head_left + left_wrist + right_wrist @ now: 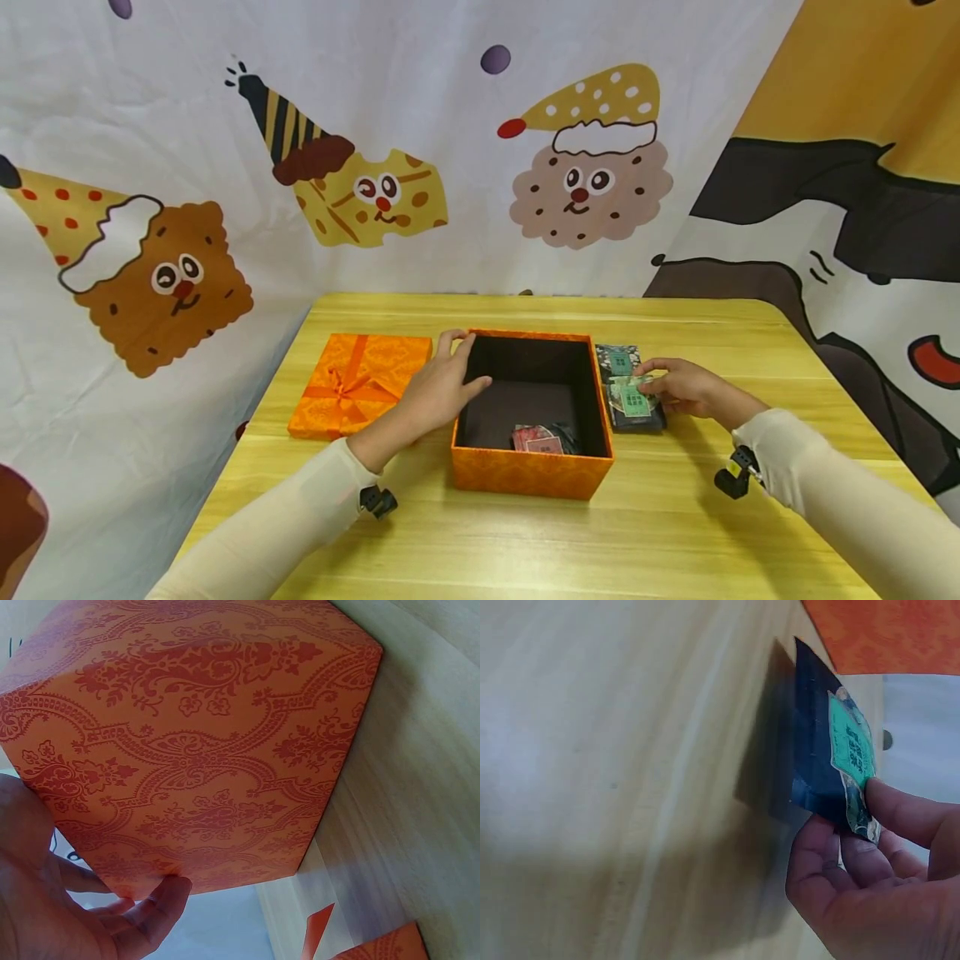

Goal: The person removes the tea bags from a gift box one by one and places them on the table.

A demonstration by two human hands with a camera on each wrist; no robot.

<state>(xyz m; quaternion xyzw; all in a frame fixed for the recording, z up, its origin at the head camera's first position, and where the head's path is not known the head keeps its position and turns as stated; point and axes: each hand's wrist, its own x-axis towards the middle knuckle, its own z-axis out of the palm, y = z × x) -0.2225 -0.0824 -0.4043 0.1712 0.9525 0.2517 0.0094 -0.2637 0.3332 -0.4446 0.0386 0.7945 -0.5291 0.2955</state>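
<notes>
An open orange patterned box (531,473) with a dark inside stands on the table. My left hand (433,390) grips its left wall near the far corner, thumb over the rim; in the left wrist view the fingers (161,911) lie against the patterned outside. On the right, my right hand (688,388) pinches a small dark packet (637,407) with a green label. The right wrist view shows that packet (821,742) tilted, thumb on its labelled face. Inside the box, near the front wall, lies a packet with a red label (536,440).
Left of the box lies its orange lid (360,392), tied with a ribbon bow. Another green-labelled packet (618,360) lies against the box's right side, beyond the held one. Behind the wooden table (480,546) hangs a cartoon-printed cloth (465,258).
</notes>
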